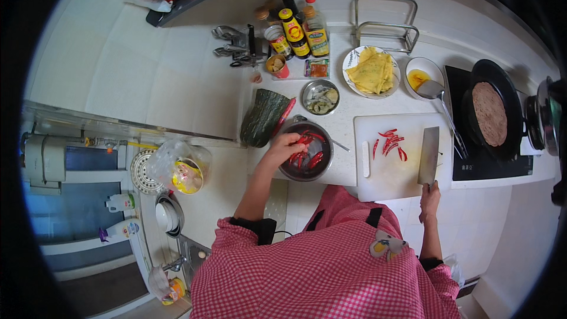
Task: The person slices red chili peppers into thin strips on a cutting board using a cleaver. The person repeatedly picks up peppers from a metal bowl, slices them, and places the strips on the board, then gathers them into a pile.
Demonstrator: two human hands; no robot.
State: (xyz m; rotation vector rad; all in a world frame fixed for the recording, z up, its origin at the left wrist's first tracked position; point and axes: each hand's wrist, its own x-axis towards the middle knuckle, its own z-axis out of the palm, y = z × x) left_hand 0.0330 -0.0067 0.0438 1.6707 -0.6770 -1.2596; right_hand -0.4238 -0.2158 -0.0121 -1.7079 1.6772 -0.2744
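Observation:
My left hand (284, 147) reaches over the rim of a metal bowl (328, 159). Its fingertips are closed around red chili peppers (315, 159), and more of them lie in the bowl, which seems to hold water. In my right hand (429, 201) is the handle of a cleaver (429, 155). The broad blade rests on the right side of a white plastic cutting board (385, 186). Several cut red chili pieces (390, 144) lie at the middle of the board, left of the blade.
Right of the board, an induction cooktop (483, 170) bears a frying pan with a flat meat patty (489, 113). Behind stand a plate of folded egg pancakes (371, 73), a bowl with a spatula (432, 90) and a small metal bowl (320, 97). A winter squash (264, 115) and sauce bottles (294, 33) stand left.

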